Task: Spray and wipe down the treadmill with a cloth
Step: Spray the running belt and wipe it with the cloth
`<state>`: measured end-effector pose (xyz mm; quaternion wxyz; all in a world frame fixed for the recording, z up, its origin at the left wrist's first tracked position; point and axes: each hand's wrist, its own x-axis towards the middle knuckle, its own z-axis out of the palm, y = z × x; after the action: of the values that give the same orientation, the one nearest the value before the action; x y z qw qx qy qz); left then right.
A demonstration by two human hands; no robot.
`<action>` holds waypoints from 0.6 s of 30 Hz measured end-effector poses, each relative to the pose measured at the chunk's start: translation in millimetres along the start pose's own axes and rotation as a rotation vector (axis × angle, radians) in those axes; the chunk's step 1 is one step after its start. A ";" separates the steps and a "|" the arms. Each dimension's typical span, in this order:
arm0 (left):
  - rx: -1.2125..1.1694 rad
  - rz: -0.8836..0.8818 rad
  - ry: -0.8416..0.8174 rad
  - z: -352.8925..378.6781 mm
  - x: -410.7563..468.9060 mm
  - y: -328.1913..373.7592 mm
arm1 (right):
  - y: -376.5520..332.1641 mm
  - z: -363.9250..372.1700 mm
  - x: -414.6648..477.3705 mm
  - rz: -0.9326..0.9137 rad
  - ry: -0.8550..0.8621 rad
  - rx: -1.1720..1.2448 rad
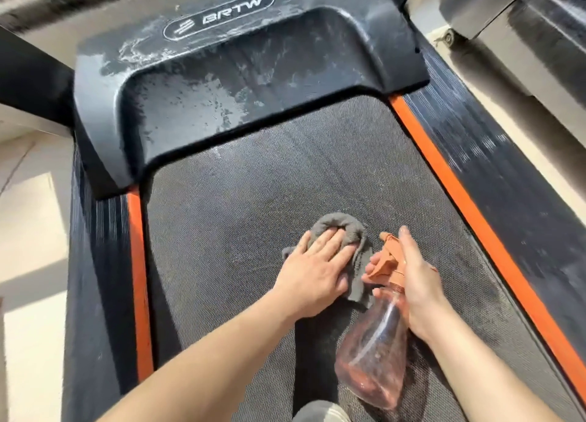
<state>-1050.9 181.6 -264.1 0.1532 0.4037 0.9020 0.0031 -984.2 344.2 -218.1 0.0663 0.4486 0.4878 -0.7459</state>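
Forearms (203, 361): both enter from the bottom edge, above the belt.
Spray bottle (371, 355): clear with a reddish tint, orange trigger head; lower centre-right, tilted, nozzle toward upper left.
Right hand (418, 282): fingers curled round the bottle neck and trigger.
Left hand (317, 266): fingers straight, palm flat, pressing on the cloth.
Cloth (336, 225): grey, bunched, on the belt at frame centre, just beside the nozzle.
Treadmill belt (253, 183): dark, textured; orange strips (469, 193) along both sides.
Motor cover (253, 72): upper centre, wet smears, "BRTW" logo (218, 15).
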 end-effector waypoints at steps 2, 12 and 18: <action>0.033 -0.034 0.015 -1.9 3.0 -10.1 | 0.7 12.7 2.2 0.007 0.007 -0.013; -0.235 -0.849 0.140 -5.4 -61.3 -136.1 | -10.0 62.0 16.7 0.043 -0.172 -0.025; -0.107 -0.440 0.146 -5.5 -19.7 -83.1 | -11.4 70.9 25.1 0.064 -0.155 -0.051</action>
<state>-1100.5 111.9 -264.2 0.1057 0.1873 0.9755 0.0468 -1048.0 302.8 -220.3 0.1393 0.4029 0.4855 -0.7632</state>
